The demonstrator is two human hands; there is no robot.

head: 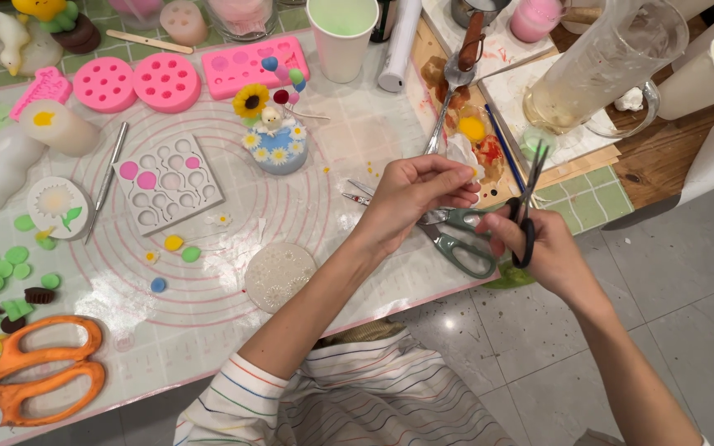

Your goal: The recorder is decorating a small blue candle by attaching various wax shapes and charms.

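A white silicone mat (208,306) with pink ring markings covers most of the surface from the left edge to the middle of the frame. At upper right a tall clear glass pitcher (597,66) lies tilted over stained paper. Large orange-handled scissors (39,372) sit at lower left. A white balloon-shaped mould (167,186) lies left of centre, with round pink moulds (135,83) above it and a blue decorated cake figure (277,142) topped by a sunflower to its right. A pale round embossed disc (278,275) rests near the mat's lower edge.

Right of centre, the left hand (415,198) pinches a small white, thin piece (462,153) between thumb and fingers, which are closed narrowly on it. Just beside it, the right hand (543,244) holds small black-handled scissors (529,202), fingers through the loops, blades pointing up and slightly parted. Green-handled scissors (456,239) lie on the surface between and beneath both hands. A metal spoon (448,99) lies just above the left hand.
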